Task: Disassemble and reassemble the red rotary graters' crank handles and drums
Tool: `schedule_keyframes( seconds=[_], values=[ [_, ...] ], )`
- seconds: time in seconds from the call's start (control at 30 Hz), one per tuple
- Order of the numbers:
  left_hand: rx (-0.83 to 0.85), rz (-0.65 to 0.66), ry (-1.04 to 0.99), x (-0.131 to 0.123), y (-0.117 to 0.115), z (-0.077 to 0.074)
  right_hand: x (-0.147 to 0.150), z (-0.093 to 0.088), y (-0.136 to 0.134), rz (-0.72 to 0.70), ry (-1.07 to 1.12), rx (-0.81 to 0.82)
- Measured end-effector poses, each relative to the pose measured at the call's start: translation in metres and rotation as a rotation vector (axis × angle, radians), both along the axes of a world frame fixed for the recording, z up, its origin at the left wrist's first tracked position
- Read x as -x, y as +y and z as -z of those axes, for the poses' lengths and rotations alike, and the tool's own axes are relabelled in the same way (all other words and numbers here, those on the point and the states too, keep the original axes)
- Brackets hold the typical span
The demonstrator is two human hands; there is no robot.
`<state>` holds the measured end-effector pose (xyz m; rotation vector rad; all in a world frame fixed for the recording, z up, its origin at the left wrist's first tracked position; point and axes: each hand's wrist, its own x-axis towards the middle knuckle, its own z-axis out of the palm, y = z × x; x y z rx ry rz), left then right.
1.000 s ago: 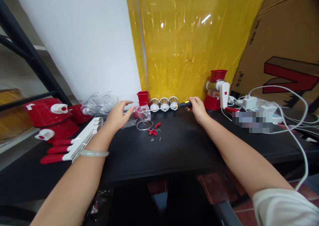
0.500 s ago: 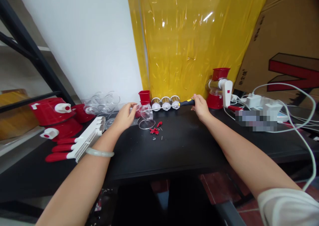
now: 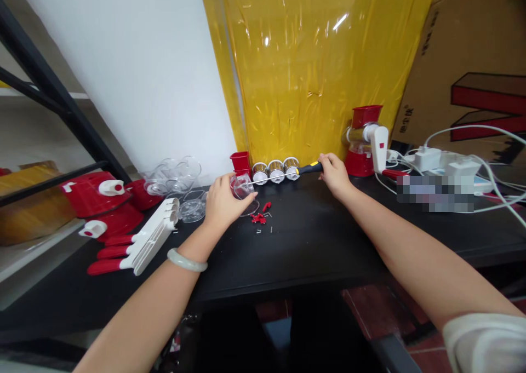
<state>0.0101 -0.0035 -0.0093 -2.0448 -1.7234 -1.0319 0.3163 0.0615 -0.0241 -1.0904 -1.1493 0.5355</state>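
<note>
My left hand (image 3: 224,200) is closed around a clear plastic housing (image 3: 243,183), its thumb along the near side and its fingers over the top. My right hand (image 3: 335,176) grips the black-and-yellow handle of a screwdriver (image 3: 309,168). The long shaft points left, its end at the clear housing; whether the tip sits in a screw is too small to tell. Below the shaft, small red plastic pieces (image 3: 258,218) lie on the black table (image 3: 296,258) near several tiny screws (image 3: 270,229). Behind it stand three metal grater drums (image 3: 276,172) and a red hopper (image 3: 240,161).
An assembled rotary grater (image 3: 359,162) stands at the right, beside white cables and chargers (image 3: 427,158). On the left are red grater bases (image 3: 92,195), white crank handles with red grips (image 3: 150,236) and clear plastic parts (image 3: 170,176). A yellow sheet (image 3: 287,72) hangs behind.
My left hand has turned and wrapped further around the clear housing, its back now more toward me. The screwdriver remains in my right hand at the housing. The camera view has shifted slightly.
</note>
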Motion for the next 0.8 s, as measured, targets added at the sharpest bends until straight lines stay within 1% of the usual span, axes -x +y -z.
schedule_keyframes(
  seconds=[0.17,0.3,0.37,0.53,0.67,0.8],
  values=[
    [-0.017,-0.052,0.021,-0.008,-0.001,-0.002,-0.001,0.005,0.005,-0.031,0.027,-0.028],
    [-0.011,-0.064,0.025,-0.010,-0.002,-0.002,0.000,0.007,0.009,-0.045,0.073,-0.021],
    [-0.006,-0.064,0.024,-0.010,-0.002,-0.002,0.002,0.006,0.010,-0.054,0.128,-0.009],
    [0.013,-0.049,0.023,-0.007,-0.002,-0.003,0.006,0.000,0.006,-0.151,0.285,-0.029],
    [-0.001,-0.041,0.028,-0.005,-0.002,-0.002,0.007,-0.003,0.001,-0.184,0.301,-0.063],
    [0.003,-0.025,0.023,-0.004,-0.001,-0.002,0.005,-0.004,-0.002,-0.215,0.245,-0.121]
  ],
)
